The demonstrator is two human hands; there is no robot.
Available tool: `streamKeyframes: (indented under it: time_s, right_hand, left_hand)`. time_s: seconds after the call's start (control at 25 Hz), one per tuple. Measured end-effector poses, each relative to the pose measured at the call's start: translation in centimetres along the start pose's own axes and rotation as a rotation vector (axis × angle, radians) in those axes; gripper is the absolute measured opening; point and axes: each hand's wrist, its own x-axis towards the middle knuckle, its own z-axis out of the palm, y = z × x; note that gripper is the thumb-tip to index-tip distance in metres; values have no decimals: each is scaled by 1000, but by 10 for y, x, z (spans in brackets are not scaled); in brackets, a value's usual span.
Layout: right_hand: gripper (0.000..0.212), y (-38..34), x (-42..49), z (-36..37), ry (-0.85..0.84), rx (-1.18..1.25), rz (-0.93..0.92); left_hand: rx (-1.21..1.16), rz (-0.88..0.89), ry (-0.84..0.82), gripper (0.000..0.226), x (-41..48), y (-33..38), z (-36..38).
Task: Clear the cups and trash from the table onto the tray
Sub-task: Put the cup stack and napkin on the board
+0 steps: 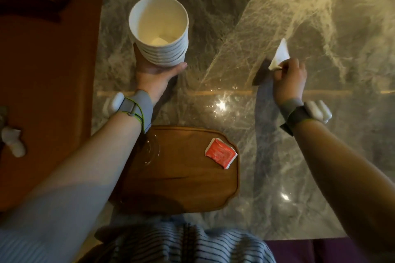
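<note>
My left hand [157, 74] grips a stack of white paper cups [159, 30] from below, held above the marble table [235, 17]; a bit of white paper lies inside the top cup. My right hand [289, 78] pinches a white crumpled napkin [280, 54] just above the table at the right. The wooden tray [181, 188] sits at the table's near edge between my arms. On it lie a red and white sachet [221, 152] and a clear glass [151, 151], partly hidden by my left forearm.
An orange-brown seat [49, 70] runs along the table's left side, with a white object [12, 140] on it. My striped shirt [181, 243] fills the bottom edge. Glare spots shine on the marble near the tray.
</note>
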Motion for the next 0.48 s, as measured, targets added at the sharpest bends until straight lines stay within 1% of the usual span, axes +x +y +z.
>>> streamKeyframes:
  time_s: [0.08, 0.16, 0.28, 0.36, 0.4, 0.48]
  right_hand:
    - [18, -11, -34, -10, 50, 101, -58]
    - [14, -23, -71, -18, 73, 174, -111]
    - [10, -36, -122, -25, 60, 233, -175]
    - [12, -41, -154, -28, 24, 230, -240]
    - [16, -42, -168, -30, -5, 217, -281]
    - [23, -42, -191, -32, -70, 164, -373]
  left_hand:
    - [34, 68, -54, 87, -24, 12, -15]
    - [66, 77, -102, 85, -53, 15, -33]
    - [117, -53, -152, 72, -103, 8, -54]
    - [173, -92, -186, 78, -137, -1, -65]
    - [175, -110, -203, 78, -153, -5, -69]
    - [85, -144, -252, 69, -180, -11, -75]
